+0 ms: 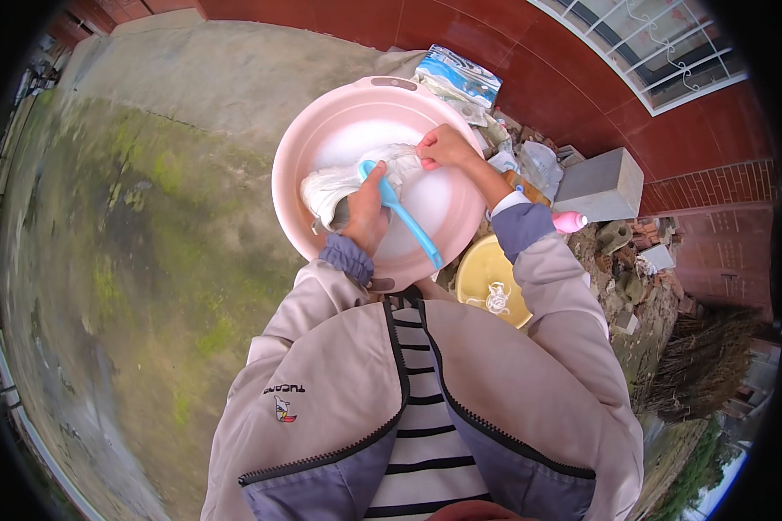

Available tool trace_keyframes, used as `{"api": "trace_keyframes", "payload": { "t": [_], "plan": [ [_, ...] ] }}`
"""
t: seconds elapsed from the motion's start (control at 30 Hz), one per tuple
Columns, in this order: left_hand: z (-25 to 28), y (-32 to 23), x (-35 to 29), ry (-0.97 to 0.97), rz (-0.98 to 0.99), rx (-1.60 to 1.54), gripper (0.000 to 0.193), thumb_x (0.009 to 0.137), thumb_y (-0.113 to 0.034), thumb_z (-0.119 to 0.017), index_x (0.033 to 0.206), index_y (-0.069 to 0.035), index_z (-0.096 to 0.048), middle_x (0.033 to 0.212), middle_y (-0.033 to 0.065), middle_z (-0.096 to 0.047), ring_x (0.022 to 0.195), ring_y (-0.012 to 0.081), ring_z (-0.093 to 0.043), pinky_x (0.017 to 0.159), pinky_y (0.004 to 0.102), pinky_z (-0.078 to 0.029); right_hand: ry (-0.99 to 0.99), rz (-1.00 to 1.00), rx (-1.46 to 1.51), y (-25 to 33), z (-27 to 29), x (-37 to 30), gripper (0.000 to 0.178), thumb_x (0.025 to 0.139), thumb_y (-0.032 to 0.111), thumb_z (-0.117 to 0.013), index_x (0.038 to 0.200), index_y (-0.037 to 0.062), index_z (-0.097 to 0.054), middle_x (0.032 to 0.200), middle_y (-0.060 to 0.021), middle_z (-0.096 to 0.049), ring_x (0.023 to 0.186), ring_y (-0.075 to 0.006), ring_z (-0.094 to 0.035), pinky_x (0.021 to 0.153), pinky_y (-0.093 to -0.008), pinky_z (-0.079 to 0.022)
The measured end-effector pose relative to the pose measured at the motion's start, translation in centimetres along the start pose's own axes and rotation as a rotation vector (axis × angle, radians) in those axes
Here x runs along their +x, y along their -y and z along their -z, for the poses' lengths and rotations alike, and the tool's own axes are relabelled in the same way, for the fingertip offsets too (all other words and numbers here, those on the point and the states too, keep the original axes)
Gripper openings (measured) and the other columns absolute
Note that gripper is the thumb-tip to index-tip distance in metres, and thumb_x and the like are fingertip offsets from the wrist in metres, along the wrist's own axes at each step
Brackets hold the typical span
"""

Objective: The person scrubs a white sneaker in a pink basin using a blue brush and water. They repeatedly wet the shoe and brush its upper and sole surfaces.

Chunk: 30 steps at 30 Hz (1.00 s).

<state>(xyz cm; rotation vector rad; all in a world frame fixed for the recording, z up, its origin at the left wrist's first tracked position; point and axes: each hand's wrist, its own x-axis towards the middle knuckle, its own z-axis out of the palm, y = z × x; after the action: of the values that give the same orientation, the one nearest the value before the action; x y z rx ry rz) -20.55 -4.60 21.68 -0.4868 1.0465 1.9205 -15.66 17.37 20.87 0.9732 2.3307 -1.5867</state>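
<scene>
A wide pink basin [291,165] holds whitish, sudsy water. Over it my left hand [367,215] is closed round a soaked white shoe [328,193], whose greyish opening faces me. A light-blue long-handled brush [406,219] lies across the shoe under my left thumb, its handle slanting down toward the basin's near right rim. Its bristles are hidden. At the far right end of the shoe, my right hand [447,148] has its fingers pinched together on the white fabric. Exactly what the fingertips grip is too small to make out.
Right of the pink basin sits a yellow basin [473,269] with tangled white laces [498,298]. A pink bottle [570,222], a grey block [601,185], rubble and a blue-white box [460,74] line the red wall [530,95]. Mossy concrete [174,234] spreads left.
</scene>
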Motion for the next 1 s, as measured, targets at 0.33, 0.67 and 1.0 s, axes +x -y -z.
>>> {"api": "trace_keyframes", "payload": {
  "t": [0.33, 0.67, 1.0],
  "plan": [
    [0.2, 0.3, 0.2, -0.018, -0.031, -0.008, 0.035, 0.088, -0.021, -0.076, 0.11, 0.002, -0.061, 0.097, 0.0081, -0.064, 0.08, 0.0192, -0.064, 0.069, 0.0358, -0.054, -0.016, 0.095, 0.044, 1.1, -1.3, -0.2, 0.016, 0.086, 0.01, -0.075, 0.091, -0.0044, -0.071, 0.079, -0.0087, -0.07, 0.067, -0.0139, -0.068, 0.061, -0.028, -0.06],
    [0.2, 0.3, 0.5, -0.034, -0.008, 0.041, 0.037, 0.088, -0.021, -0.077, 0.111, 0.004, -0.061, 0.097, 0.008, -0.064, 0.081, 0.0199, -0.064, 0.07, 0.036, -0.054, -0.017, 0.146, -0.063, 2.4, -1.8, 0.0, 0.016, 0.082, 0.011, -0.076, 0.087, -0.0033, -0.072, 0.073, -0.0063, -0.069, 0.061, -0.0109, -0.065, 0.057, -0.0256, -0.057],
    [-0.4, 0.0, -0.3, -0.025, -0.022, 0.045, 0.037, 0.089, -0.022, -0.076, 0.111, 0.004, -0.061, 0.098, 0.0078, -0.064, 0.08, 0.0197, -0.064, 0.069, 0.0354, -0.054, -0.054, 0.176, -0.077, 2.8, -2.2, -0.5, 0.016, 0.079, 0.015, -0.076, 0.084, -0.0007, -0.074, 0.07, -0.0076, -0.071, 0.06, -0.0125, -0.068, 0.059, -0.0266, -0.057]
  ]
}}
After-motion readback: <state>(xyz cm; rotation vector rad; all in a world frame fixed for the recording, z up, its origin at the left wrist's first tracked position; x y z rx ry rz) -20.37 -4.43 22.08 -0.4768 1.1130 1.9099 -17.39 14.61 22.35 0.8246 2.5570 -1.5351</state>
